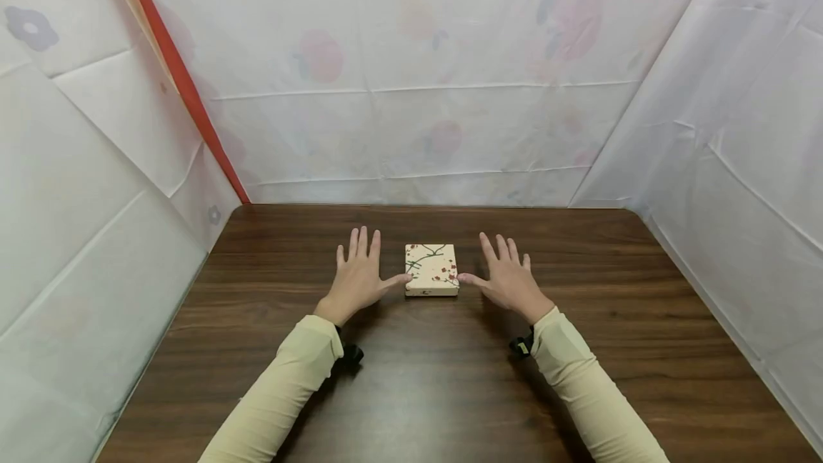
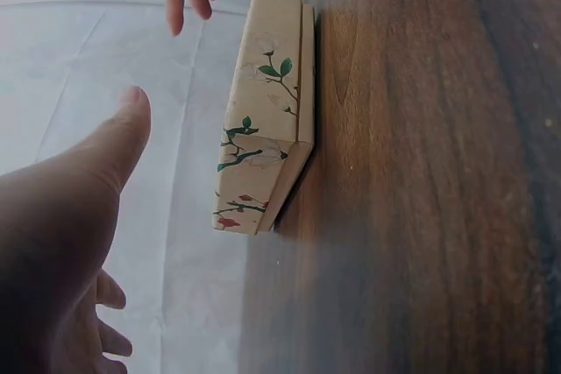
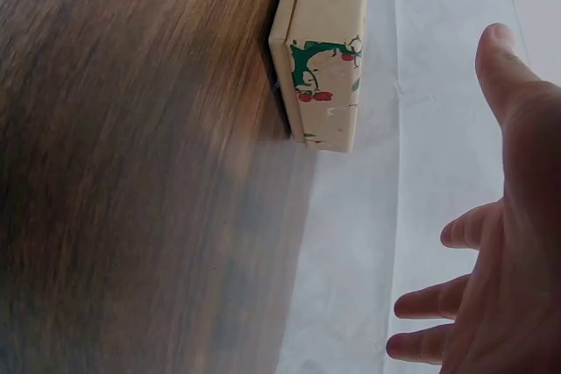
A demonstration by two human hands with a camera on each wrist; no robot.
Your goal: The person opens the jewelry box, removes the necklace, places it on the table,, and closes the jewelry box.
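A small cream lidded box (image 1: 431,269) with printed branches, green leaves and red blossoms lies flat on the wooden table. Its lid is on, and a seam runs along the side in the left wrist view. My left hand (image 1: 357,279) hovers to the left of the box with fingers spread and the thumb pointing at it. On the other side, my right hand (image 1: 509,281) mirrors this, fingers extended. Both wrist views show a gap between thumb and box (image 2: 263,85), (image 3: 324,59). Neither hand holds anything.
The dark brown wooden table (image 1: 437,384) has rounded far corners. White printed sheeting (image 1: 411,134) hangs behind it and along both sides. A red strip (image 1: 186,84) runs down the back left corner. Dark straps with small devices (image 1: 522,345) sit at the wrists.
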